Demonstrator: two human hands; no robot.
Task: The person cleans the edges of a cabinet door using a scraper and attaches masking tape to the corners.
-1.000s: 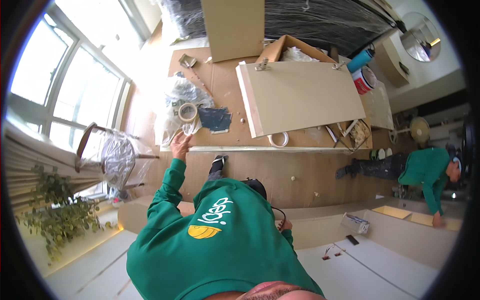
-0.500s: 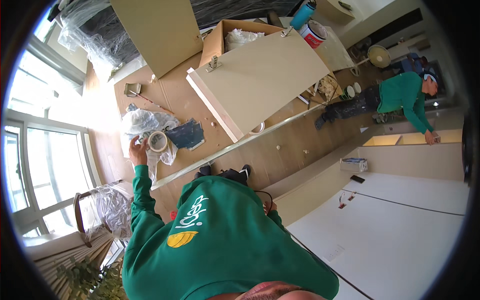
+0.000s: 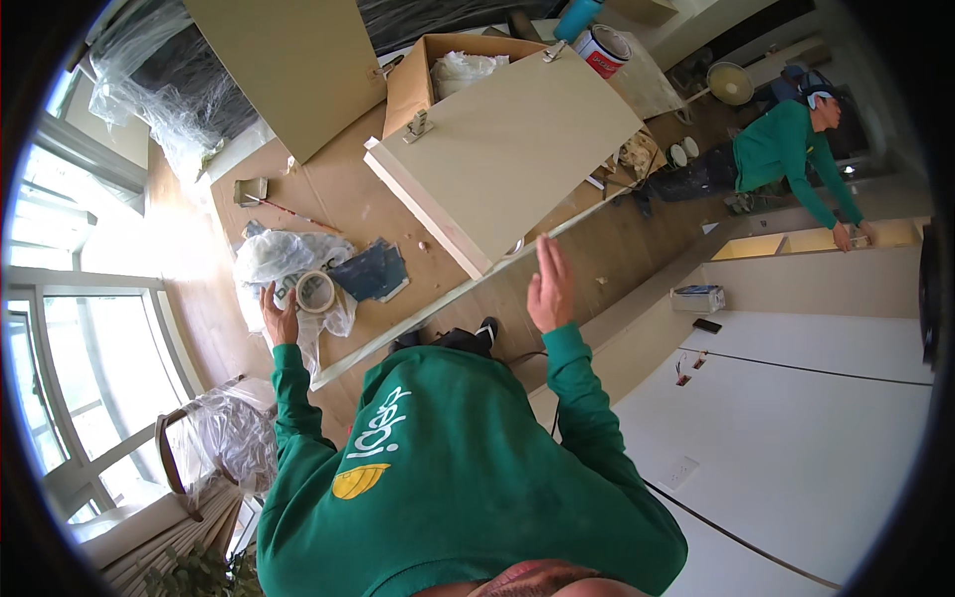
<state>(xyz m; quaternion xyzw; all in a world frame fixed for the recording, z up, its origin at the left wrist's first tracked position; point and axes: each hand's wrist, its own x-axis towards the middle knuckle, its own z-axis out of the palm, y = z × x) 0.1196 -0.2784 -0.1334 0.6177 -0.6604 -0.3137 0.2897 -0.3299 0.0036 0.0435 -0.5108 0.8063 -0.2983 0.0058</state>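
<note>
My left hand (image 3: 281,316) is raised at the left, fingers apart, with nothing seen in it. It is nearest to a roll of tape (image 3: 329,295) and crumpled clear plastic (image 3: 274,255). Beside the roll lie dark blue-grey sheets (image 3: 370,271) that look like sandpaper. My right hand (image 3: 550,289) is held up in front of me, fingers stretched out and holding nothing. Just beyond it in the picture lies a beige cabinet door (image 3: 507,149), with a metal hinge (image 3: 416,126) near its left corner. Whether the hand touches the door's edge, I cannot tell; it appears apart.
Cardboard covers the floor, holding a brush (image 3: 298,212), an open cardboard box (image 3: 408,90) and a paint can (image 3: 604,52). Another panel (image 3: 288,75) stands behind. To the right a co-worker (image 3: 786,154) bends over a cabinet. A plastic-wrapped chair (image 3: 229,423) is at my left.
My right hand has risen from beside my waist to in front of me, fingers extended. My left hand has shifted slightly down and right. The view has moved a little.
</note>
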